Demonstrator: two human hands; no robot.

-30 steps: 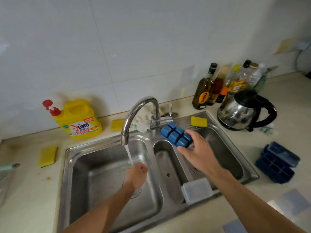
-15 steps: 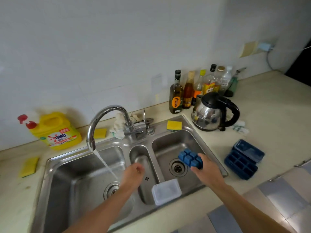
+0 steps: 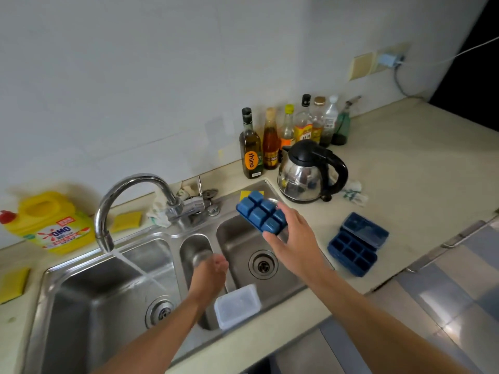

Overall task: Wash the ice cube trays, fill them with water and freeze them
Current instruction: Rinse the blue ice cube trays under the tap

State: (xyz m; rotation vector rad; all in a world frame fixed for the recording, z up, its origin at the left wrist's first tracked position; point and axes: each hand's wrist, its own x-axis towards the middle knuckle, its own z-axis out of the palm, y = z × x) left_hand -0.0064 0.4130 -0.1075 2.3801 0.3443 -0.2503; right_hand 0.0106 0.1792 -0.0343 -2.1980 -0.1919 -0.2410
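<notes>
The right hand (image 3: pixel 294 233) gripped a blue ice cube tray (image 3: pixel 261 215) by its near end, with fingers and thumb curled round the edge. The tray was held upside down and tilted, cell bottoms uppermost, in the air above the rear of the right basin of the sink (image 3: pixel 151 233). The left hand (image 3: pixel 213 267) was over the narrow middle basin. Blur prevented any finding on whether its fingers were curled or straight.

The tap (image 3: pixel 129 190) discharged a slanting stream of water into the left basin, apart from both hands. A translucent white container (image 3: pixel 237 303) rested on the sink's front rim, just beside the left forearm. A stack of blue trays (image 3: pixel 352 249) lay on the counter (image 3: pixel 405 184) to the right of the sink, well apart from the held tray. A steel kettle (image 3: pixel 305 176) stood behind the right basin.
</notes>
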